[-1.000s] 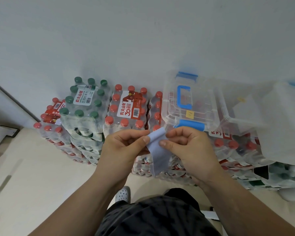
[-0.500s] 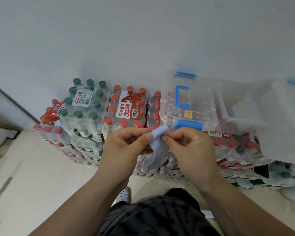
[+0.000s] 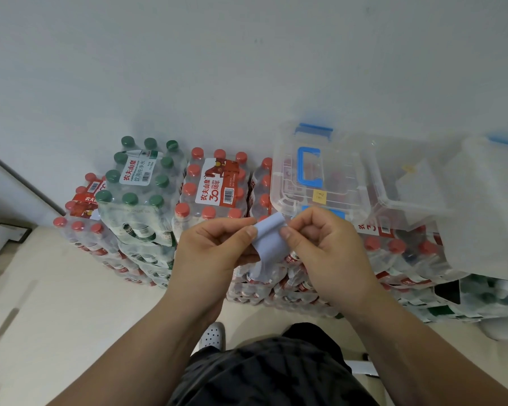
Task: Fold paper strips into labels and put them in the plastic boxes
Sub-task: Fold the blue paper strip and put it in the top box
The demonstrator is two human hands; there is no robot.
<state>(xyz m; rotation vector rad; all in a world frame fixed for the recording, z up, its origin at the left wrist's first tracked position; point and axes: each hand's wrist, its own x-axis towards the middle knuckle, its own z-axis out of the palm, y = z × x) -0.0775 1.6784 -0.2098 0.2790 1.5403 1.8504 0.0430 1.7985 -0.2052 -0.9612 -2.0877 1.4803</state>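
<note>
A pale blue paper strip [image 3: 269, 240] is bent over at its top and pinched between both hands in mid-air, its lower end hanging down. My left hand [image 3: 214, 250] grips its left edge with thumb and forefinger. My right hand [image 3: 323, 247] grips its right edge the same way. Just behind the hands a clear plastic box [image 3: 320, 174] with a blue handle, blue latches and a small yellow label lies on the water packs. An open clear box [image 3: 408, 183] sits to its right, with another clear box [image 3: 487, 206] beyond.
Shrink-wrapped packs of red-capped bottles [image 3: 214, 186] and green-capped bottles [image 3: 141, 177] are stacked against a white wall [image 3: 247, 68]. Beige floor [image 3: 56, 303] lies to the left. My dark trousers and a white shoe [image 3: 213, 336] show below.
The strip's hanging lower part has been folded up, so it looks shorter now. Both hands stayed close together and rose slightly toward the closed box.
</note>
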